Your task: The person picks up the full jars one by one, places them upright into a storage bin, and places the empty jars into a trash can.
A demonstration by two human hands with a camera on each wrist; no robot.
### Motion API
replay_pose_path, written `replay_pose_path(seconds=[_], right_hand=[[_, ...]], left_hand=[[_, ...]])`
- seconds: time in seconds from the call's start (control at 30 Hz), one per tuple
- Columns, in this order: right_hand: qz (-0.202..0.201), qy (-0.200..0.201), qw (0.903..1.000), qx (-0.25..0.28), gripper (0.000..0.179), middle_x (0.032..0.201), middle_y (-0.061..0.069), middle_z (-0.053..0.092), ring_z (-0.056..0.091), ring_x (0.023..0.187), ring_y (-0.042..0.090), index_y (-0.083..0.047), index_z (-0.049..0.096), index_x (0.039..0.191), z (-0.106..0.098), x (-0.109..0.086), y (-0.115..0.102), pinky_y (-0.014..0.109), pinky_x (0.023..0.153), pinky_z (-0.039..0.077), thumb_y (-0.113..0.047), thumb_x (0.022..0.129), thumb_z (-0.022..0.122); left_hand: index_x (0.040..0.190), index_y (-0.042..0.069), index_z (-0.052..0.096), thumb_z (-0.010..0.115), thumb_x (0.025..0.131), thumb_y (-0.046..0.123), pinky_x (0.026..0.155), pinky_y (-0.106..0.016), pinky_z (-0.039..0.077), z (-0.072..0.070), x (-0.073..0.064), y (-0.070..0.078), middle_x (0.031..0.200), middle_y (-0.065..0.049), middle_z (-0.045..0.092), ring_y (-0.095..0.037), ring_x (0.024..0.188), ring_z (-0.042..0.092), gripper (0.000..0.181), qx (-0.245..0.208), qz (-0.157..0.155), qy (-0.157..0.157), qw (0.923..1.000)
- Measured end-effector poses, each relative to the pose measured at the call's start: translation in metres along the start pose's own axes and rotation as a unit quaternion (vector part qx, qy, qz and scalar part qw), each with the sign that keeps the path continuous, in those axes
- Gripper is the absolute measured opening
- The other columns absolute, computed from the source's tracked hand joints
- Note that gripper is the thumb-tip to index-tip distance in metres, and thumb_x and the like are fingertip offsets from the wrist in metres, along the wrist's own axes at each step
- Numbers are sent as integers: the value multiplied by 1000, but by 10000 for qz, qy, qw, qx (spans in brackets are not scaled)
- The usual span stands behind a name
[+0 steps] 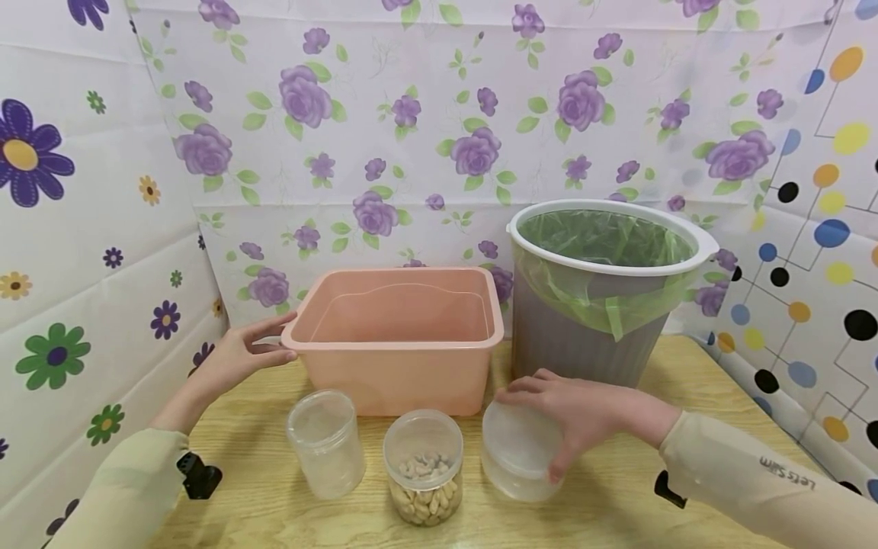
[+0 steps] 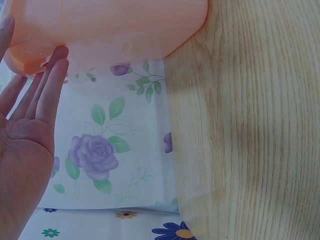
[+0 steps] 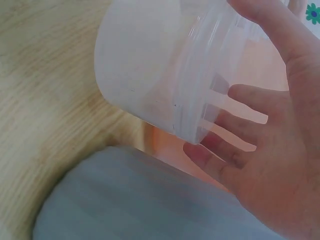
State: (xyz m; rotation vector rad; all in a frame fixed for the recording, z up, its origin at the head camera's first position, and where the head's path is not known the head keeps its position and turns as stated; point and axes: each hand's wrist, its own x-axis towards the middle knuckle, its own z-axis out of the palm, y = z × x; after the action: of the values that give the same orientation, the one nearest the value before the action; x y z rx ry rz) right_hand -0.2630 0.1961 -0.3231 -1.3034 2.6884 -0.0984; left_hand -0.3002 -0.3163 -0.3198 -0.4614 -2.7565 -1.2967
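1. Fingers (image 3: pixel 255 97) of the right hand (image 1: pixel 576 412) are spread with gaps between them, arched over a lidded see-through jar (image 1: pixel 514 457). Thumb's on the near side, fingers on the far side; can't tell if they're actually pressing on it.
2. Left hand (image 1: pixel 236 358) is spread too, fingers pretty straight, tips right at the left end of a pink plastic basin's (image 1: pixel 398 381) rim.
3. That basin sits between the two hands, a bit beyond the right one, open side up.
4. Also between the hands, but closer to the person: a jar of pale nut-like pieces (image 1: pixel 425 496) just left of the right hand's jar, then another clear jar (image 1: pixel 325 446) nearer the left hand. Both upright.
5. Right behind the right hand is a grey bin (image 1: pixel 583 354), white rim, green liner (image 1: pixel 617 313) folded over the edge.
6. Cream sleeves (image 1: pixel 741 457) on both arms, black gadget (image 1: pixel 199 476) at each cuff.
7. Below the hands is a wood-grain table (image 1: pixel 233 473); flowery sheet (image 1: pixel 439 175) behind, dotted sheet (image 1: pixel 816 259) off past the right hand.
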Motion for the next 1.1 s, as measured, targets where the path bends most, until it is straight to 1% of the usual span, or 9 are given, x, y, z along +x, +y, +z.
replay_pose_path(seconds=[0.23,0.4,0.47,0.57,0.63,0.7,0.83,0.93,1.1], right_hand=[[-9,-145,9998,169,112,151,8,43,41,132,32,-25,38,152,9,0,0,51,101,49,-54,56,89],[13,-210,9996,165,111,150,6,44,41,132,30,-25,39,151,14,1,0,49,101,49,-53,56,89],[36,-265,9995,174,112,152,5,42,40,133,29,-26,38,151,14,2,2,48,103,48,-55,56,89],[-31,-311,9994,120,115,153,5,41,39,136,28,-26,36,153,13,5,2,49,106,46,-59,56,88],[-149,-281,9995,46,116,155,4,40,39,136,25,-26,35,154,10,9,1,47,108,45,-62,57,86],[-266,-228,9994,3,115,155,3,40,39,136,23,-26,34,155,6,14,-4,46,111,43,-62,59,85],[-442,-257,9987,41,112,159,3,37,35,144,30,-24,32,156,-4,28,-16,51,117,35,-64,64,83],[-641,-332,9974,-51,111,161,5,33,27,150,35,-24,29,157,-11,43,-26,54,120,29,-62,67,82],[-1058,-395,9934,-183,112,161,0,32,27,150,27,-25,25,158,-17,70,-40,48,121,30,-59,68,83]], left_hand=[[156,23,33,70,92,36,91,-31,58,0,0,-1,149,-18,49,14,103,61,75,-113,-1,-31,9999],[156,23,32,70,92,34,92,-34,58,0,0,-1,149,-19,48,15,102,61,75,-116,-1,-37,9999],[156,23,32,70,92,35,93,-36,58,-1,1,-1,150,-19,48,15,102,61,75,-112,-15,-37,9999],[156,24,33,70,92,36,93,-35,58,0,1,-2,150,-18,48,14,103,61,76,-83,-31,-23,10000],[156,24,33,70,91,37,93,-34,58,0,1,-2,149,-18,49,14,103,61,76,-59,-35,-7,10000],[155,24,34,71,91,38,92,-32,58,0,1,-3,149,-17,50,13,103,62,76,-49,-42,11,10000],[155,22,34,71,91,36,90,-28,58,1,1,-3,148,-19,49,13,103,62,75,-69,9,15,10000],[156,22,34,70,92,35,90,-27,58,1,0,-3,149,-20,49,13,103,62,75,-108,40,-11,9999],[156,23,33,70,92,33,90,-30,58,0,0,0,150,-18,48,15,102,60,74,-178,27,-44,9998]])
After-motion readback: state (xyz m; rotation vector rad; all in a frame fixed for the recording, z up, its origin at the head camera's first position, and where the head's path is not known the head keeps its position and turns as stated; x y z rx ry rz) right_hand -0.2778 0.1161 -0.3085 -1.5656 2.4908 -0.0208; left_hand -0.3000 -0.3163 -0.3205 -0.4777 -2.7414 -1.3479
